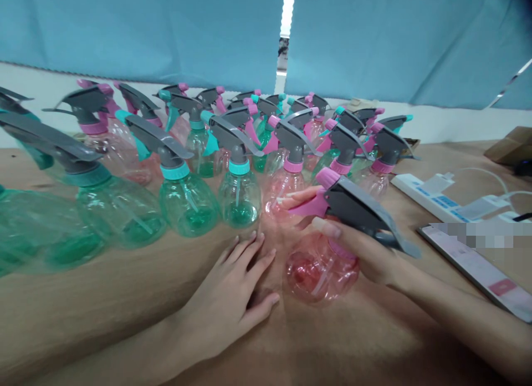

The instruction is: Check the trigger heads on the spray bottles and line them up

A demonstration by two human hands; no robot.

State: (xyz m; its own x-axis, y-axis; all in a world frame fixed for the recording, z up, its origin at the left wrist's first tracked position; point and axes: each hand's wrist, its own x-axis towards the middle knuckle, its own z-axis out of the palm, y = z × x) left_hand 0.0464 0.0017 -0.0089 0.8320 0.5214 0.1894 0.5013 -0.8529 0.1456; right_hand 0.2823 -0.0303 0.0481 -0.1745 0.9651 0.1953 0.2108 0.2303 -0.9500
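Observation:
My right hand [357, 244] is closed round the neck of a pink spray bottle [318, 272], just under its grey and pink trigger head. The bottle is tilted slightly, its clear pink body showing a dip tube inside. Flat on the table, fingers spread, my left hand [235, 283] lies to the left of that bottle and holds nothing. Beyond my left fingertips stands a green spray bottle [240, 200] with a turquoise collar. Another pink spray bottle [286, 186] is behind my right fingers, partly hidden by them.
Several more green and pink spray bottles [189, 203] crowd the back and left of the wooden table [166, 319]. At right are a white power strip [432, 196] with plugs, a phone [477, 269] and a cardboard box [511, 147]. A blue curtain [166, 31] hangs behind.

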